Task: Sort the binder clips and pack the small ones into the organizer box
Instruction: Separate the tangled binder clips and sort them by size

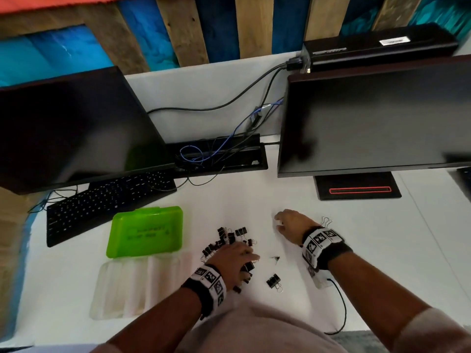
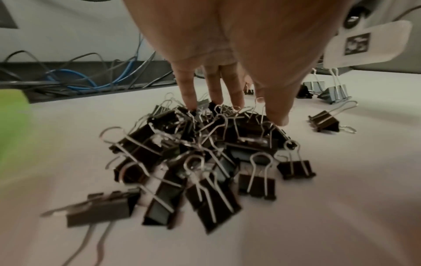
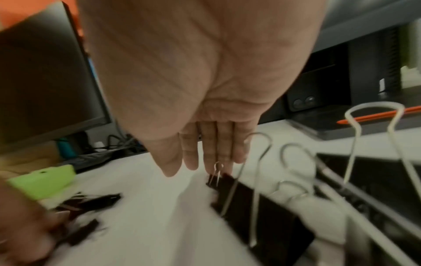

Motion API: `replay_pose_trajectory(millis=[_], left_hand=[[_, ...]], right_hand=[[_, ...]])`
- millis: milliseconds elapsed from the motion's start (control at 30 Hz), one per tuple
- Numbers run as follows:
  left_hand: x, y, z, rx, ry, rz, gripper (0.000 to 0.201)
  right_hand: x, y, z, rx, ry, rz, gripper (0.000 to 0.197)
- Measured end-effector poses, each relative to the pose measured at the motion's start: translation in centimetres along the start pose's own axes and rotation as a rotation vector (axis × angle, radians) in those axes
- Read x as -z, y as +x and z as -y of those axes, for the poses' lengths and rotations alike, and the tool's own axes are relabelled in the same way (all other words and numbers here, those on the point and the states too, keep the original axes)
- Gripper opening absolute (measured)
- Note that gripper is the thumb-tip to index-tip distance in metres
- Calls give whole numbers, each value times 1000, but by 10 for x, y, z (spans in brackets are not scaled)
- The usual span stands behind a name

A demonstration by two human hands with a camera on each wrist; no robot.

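A pile of black binder clips lies on the white desk, and in the left wrist view the same pile mixes small and medium clips. My left hand is spread over it, straight fingers touching the top clips and gripping nothing. My right hand is to the right, fingers straight and close together, thumb apart. A small clip stands just under its fingertips. Large clips lie below that wrist. The organizer box lies open at the left: green half, clear divided half.
Loose clips lie between my arms. Behind the work area are a black keyboard, two dark monitors and a cable tray. A black wire trails from my right wrist.
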State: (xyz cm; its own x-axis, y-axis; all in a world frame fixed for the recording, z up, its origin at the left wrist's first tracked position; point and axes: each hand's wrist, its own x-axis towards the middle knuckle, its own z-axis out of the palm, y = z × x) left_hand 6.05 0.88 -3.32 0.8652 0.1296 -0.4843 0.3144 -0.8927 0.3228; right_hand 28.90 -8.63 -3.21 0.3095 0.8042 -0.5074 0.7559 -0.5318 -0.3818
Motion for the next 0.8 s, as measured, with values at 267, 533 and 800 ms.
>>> replay_pose_trajectory(millis=[267,533,800], left_hand=[[-1,-23,27,174,-149,-180,63],[-8,-38,33,182,-134,-237,52],[-3,-44,25,229,-31,-243,27]], right_hand=[[-20,-63,21,379,81,39,41],[-59,-85,28,391,6,214,14],[-55,-46,70,51,177,38,45]])
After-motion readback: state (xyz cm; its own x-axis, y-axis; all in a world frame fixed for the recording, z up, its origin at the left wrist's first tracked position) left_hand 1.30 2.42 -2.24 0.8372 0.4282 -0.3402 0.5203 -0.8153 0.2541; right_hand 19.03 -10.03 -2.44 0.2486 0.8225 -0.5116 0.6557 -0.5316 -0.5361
